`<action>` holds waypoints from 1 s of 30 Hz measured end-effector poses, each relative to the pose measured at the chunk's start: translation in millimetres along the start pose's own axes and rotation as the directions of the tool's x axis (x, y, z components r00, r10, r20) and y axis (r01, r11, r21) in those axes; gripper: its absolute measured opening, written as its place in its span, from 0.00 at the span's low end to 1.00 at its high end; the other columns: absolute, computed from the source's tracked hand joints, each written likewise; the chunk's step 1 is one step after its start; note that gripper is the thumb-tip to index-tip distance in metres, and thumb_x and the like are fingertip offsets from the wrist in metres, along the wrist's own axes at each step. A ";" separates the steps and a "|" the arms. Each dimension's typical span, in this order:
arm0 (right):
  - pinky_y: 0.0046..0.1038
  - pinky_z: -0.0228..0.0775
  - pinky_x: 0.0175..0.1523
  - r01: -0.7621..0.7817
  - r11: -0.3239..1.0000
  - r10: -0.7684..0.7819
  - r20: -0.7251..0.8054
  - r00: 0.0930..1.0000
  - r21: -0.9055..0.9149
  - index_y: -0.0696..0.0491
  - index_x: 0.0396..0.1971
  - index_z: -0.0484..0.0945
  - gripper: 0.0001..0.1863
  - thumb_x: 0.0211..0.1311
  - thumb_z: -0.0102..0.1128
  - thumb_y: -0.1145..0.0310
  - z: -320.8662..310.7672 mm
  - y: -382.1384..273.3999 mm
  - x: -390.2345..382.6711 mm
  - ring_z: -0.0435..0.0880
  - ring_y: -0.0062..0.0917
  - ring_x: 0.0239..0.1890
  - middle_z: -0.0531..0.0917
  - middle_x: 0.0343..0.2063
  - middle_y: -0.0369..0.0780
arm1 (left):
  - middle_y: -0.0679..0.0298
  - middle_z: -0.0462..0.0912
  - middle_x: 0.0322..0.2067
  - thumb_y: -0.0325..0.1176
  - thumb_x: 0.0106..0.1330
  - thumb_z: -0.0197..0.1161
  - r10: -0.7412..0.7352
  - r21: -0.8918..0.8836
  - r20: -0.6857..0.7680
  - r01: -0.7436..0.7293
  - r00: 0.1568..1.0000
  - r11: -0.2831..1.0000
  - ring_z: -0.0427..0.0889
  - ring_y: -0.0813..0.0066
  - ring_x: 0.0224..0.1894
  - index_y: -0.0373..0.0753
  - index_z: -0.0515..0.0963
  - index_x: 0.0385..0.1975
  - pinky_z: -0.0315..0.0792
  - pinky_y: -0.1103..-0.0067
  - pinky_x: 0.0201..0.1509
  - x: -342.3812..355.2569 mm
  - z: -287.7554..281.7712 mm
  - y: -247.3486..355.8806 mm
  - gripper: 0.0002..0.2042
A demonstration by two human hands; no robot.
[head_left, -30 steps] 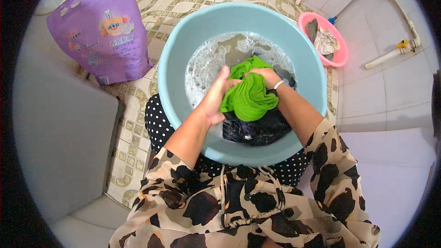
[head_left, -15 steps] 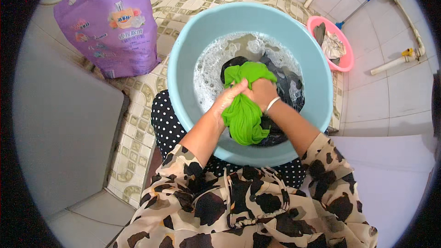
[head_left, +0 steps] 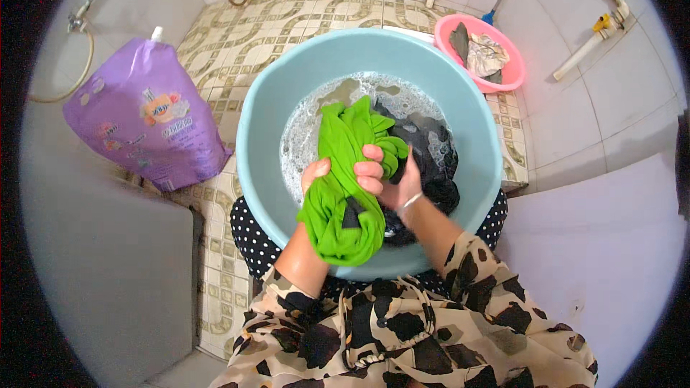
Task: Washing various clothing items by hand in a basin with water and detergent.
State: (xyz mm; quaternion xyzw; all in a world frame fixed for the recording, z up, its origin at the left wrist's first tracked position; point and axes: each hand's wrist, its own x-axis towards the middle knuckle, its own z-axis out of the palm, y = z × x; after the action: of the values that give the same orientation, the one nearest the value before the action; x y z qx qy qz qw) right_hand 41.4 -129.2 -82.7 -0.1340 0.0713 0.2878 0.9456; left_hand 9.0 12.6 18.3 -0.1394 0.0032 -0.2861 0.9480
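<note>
A wet, bright green garment [head_left: 343,136] hangs bunched over the soapy water in a wide light-blue basin [head_left: 253,136]. My left hand [head_left: 368,169] is closed round it from below, thumb on the left, fingers curled up over the right side. A small dark patch shows on its lower bundle. Against its right side is my right hand [head_left: 404,185], its thumb raised; the other fingers are hidden behind cloth and my left fingers. Dark, soaked clothes [head_left: 433,154] lie in the water right of the garment.
A large purple detergent pouch [head_left: 147,126] stands on the tiled floor at left, beside a grey panel [head_left: 144,273]. A pink basin [head_left: 514,65] with clothes lies beyond the blue rim at right, near a wall pipe with a yellow tap [head_left: 602,23]. A white surface [head_left: 589,237] is at right.
The green garment has shifted left and been turned, its bundle now nearer me. My right hand has moved from gripping it on top to its right side. The view has tilted up.
</note>
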 end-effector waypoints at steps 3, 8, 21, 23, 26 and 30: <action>0.43 0.63 0.53 -0.030 0.965 -0.097 0.460 0.883 0.260 0.54 0.54 0.58 0.33 0.59 0.23 0.44 3.0 17.3 4.0 0.73 0.38 0.43 0.72 0.44 0.44 | 0.62 0.61 0.34 0.31 0.43 0.61 -0.138 -0.184 0.182 0.171 0.974 0.968 0.62 0.74 0.32 0.37 0.52 0.54 0.65 0.79 0.38 2.7 -9.5 -15.7 0.36; 0.36 0.73 0.31 -0.208 0.978 0.210 0.058 0.976 -0.025 0.52 0.44 0.68 0.23 0.61 0.30 0.52 3.0 -5.8 37.4 0.76 0.34 0.24 0.76 0.36 0.41 | 0.59 0.63 0.35 0.35 0.46 0.62 -0.102 -0.178 0.005 0.101 0.995 0.979 0.64 0.72 0.31 0.41 0.54 0.55 0.66 0.77 0.36 0.8 -29.4 -25.6 0.34; 0.38 0.67 0.47 -0.185 -0.903 -0.153 -0.112 0.982 -0.387 0.56 0.35 0.74 0.17 0.44 0.56 0.63 64.2 -44.8 89.2 0.75 0.45 0.39 0.77 0.34 0.52 | 0.57 0.76 0.36 0.39 0.43 0.69 0.288 0.708 -0.409 0.500 0.866 -0.499 0.77 0.67 0.37 0.36 0.69 0.42 0.71 0.73 0.41 39.2 -44.7 11.8 0.26; 0.36 0.65 0.49 -0.104 -0.900 -0.045 -0.147 0.988 -0.422 0.57 0.39 0.72 0.21 0.45 0.56 0.61 87.8 -46.1 81.4 0.73 0.44 0.43 0.74 0.38 0.54 | 0.56 0.76 0.36 0.38 0.43 0.67 0.100 0.829 -0.532 0.541 0.841 -0.140 0.77 0.66 0.37 0.36 0.68 0.43 0.71 0.72 0.39 29.2 -33.2 30.0 0.26; 0.33 0.58 0.56 0.112 -0.763 0.209 -0.079 0.975 -0.636 0.59 0.52 0.62 0.34 0.47 0.57 0.54 99.8 -65.4 74.3 0.65 0.40 0.54 0.64 0.51 0.57 | 0.54 0.74 0.33 0.36 0.45 0.64 -0.228 0.736 -0.521 0.568 0.823 0.368 0.76 0.66 0.34 0.36 0.67 0.44 0.71 0.75 0.34 14.1 -5.3 40.0 0.25; 0.36 0.52 0.60 -0.294 0.468 0.568 0.029 0.822 -0.834 0.56 0.55 0.60 0.43 0.44 0.51 0.38 60.0 -75.0 56.0 0.66 0.39 0.53 0.65 0.53 0.47 | 0.53 0.71 0.32 0.33 0.44 0.60 -0.442 0.401 -0.297 0.531 0.847 0.747 0.71 0.67 0.28 0.36 0.66 0.46 0.70 0.76 0.31 5.3 8.7 35.0 0.25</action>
State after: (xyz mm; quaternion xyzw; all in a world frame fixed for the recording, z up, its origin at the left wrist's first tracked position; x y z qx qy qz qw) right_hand 133.4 -142.0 -21.4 -0.4744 -0.1795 0.5367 0.6743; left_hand 33.2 39.9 17.8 0.1246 -0.0155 -0.5275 0.8403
